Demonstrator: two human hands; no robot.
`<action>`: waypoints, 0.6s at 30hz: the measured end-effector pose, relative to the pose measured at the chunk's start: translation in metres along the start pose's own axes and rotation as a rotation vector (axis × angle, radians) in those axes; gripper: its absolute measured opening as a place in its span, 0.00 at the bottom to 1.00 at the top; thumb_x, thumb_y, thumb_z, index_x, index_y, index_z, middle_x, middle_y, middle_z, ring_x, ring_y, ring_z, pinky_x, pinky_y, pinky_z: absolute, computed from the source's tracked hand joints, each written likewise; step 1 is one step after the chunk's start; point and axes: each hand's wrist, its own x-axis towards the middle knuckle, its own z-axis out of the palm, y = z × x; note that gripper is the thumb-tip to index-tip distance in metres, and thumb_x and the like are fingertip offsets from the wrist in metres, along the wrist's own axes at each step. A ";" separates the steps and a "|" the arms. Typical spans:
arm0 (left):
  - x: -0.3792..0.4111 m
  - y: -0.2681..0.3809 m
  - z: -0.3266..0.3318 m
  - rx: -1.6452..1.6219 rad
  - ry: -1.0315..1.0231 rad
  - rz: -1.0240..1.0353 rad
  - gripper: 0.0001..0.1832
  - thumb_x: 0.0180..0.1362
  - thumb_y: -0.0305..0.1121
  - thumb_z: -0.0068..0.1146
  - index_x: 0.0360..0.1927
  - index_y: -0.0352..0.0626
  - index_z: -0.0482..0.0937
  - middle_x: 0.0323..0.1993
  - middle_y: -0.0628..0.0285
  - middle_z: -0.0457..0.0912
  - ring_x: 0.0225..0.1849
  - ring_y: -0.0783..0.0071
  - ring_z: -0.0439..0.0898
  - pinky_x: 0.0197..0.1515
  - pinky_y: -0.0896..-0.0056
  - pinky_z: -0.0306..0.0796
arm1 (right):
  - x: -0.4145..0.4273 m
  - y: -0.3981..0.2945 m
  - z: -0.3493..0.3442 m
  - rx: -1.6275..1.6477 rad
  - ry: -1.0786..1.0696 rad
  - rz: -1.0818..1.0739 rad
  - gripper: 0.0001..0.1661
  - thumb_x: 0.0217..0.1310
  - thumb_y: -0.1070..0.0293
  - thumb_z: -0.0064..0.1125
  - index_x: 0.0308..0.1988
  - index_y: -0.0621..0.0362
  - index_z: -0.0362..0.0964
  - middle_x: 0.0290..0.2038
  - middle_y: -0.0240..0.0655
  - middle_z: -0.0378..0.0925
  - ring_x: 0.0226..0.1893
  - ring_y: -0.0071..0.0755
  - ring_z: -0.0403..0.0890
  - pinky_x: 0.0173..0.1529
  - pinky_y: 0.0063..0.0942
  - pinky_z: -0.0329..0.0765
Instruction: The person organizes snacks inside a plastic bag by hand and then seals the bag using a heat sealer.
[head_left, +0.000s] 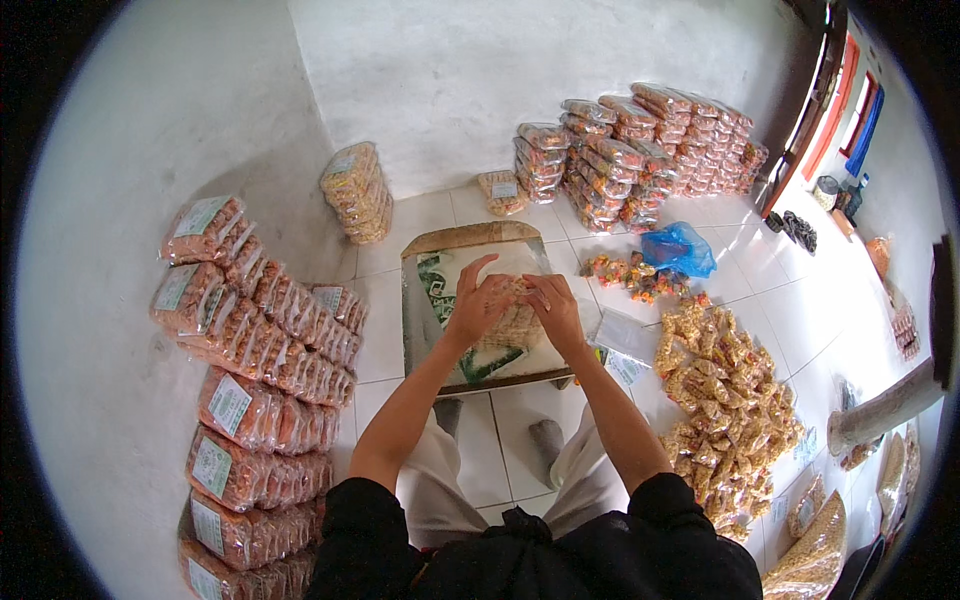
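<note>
A clear plastic bag of pale snacks (514, 328) rests on a low table (418, 349) between my knees. My left hand (478, 304) pinches the bag's far end, thumb and fingers gathered at the plastic. Opposite it, my right hand (553, 304) grips the same end, and the fingertips of both hands nearly meet there. The tabletop has a worn cover with green markings. Part of the bag is hidden under my hands and wrists.
Labelled bags of snacks (259, 337) are stacked along the left wall, with more stacks (622, 150) at the back. Small filled packets (727, 405) lie heaped on the tiles at right. Near them are flat clear bags (625, 337) and a blue plastic bag (679, 250).
</note>
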 end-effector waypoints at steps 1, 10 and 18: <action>-0.001 0.001 -0.003 0.004 -0.001 -0.001 0.18 0.48 0.34 0.61 0.43 0.43 0.74 0.55 0.58 0.63 0.57 0.54 0.61 0.57 0.57 0.58 | 0.001 -0.004 0.000 0.011 0.012 0.022 0.14 0.46 0.76 0.61 0.38 0.60 0.73 0.37 0.40 0.73 0.41 0.44 0.72 0.45 0.35 0.71; 0.008 0.012 -0.004 -0.173 0.005 -0.237 0.12 0.50 0.34 0.59 0.37 0.43 0.74 0.38 0.61 0.75 0.42 0.62 0.74 0.43 0.63 0.69 | 0.008 -0.009 -0.006 0.039 -0.009 0.100 0.13 0.48 0.74 0.60 0.39 0.59 0.73 0.31 0.37 0.75 0.37 0.40 0.75 0.42 0.33 0.72; 0.009 0.004 -0.006 -0.034 -0.049 0.068 0.09 0.51 0.31 0.59 0.34 0.39 0.75 0.36 0.57 0.77 0.39 0.58 0.76 0.42 0.64 0.71 | 0.008 -0.001 -0.001 0.077 -0.008 0.055 0.14 0.44 0.75 0.61 0.37 0.53 0.77 0.33 0.35 0.75 0.38 0.39 0.75 0.42 0.31 0.73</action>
